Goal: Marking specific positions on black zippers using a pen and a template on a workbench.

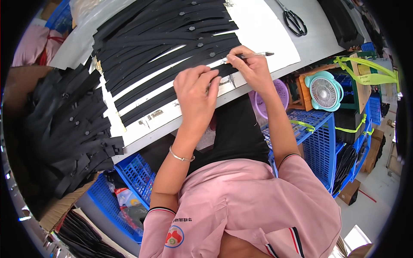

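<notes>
Gripping a slim clear-barrelled pen [258, 54], the right hand [253, 69] is positioned above the near edge of the worktable [320, 32], which serves as reference for all locations below. The pen is held between thumb and fingers, its tail end directed toward the right end of the worktable. Contact between the pen tip and the material cannot be determined.

The left hand [194, 88] is located just beside the right hand, toward the left end of the worktable, with fingers curled over the near strips. Whether it grips anything cannot be determined, as the fingers hide the contact area.

Black fabric strips [159, 45] lie on a white sheet [271, 32] on the worktable, running roughly parallel to its near edge, with white gaps between several of them. Small grey pieces [212, 54] form a row across the strips.

Black-handled scissors [287, 13] rest on the worktable beside the sheet, toward its far right. A heap of black fabric pieces [64, 129] is situated at the left end of the worktable. A teal fan [325, 91] and a blue plastic crate [320, 150] are located off its near edge, to the right.
</notes>
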Demonstrator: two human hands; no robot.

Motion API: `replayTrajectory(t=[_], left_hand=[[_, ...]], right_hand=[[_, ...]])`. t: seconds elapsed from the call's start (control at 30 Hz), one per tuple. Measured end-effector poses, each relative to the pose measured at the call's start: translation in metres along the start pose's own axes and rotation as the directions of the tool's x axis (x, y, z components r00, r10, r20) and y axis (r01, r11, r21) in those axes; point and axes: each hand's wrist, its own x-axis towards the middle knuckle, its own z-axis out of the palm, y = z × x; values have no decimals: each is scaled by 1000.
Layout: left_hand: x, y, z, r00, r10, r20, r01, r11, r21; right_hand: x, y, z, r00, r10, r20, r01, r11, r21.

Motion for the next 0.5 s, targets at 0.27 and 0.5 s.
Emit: replayTrajectory(t=[0.27, 0.5], left_hand=[[3, 1, 16, 1000, 18, 24, -18, 999, 35], [3, 1, 16, 999, 13, 34, -14, 999, 47]], right_hand=[[-2, 4, 4, 995, -100, 0, 99, 979, -180], [-2, 1, 8, 985, -169, -33, 159, 964, -216]])
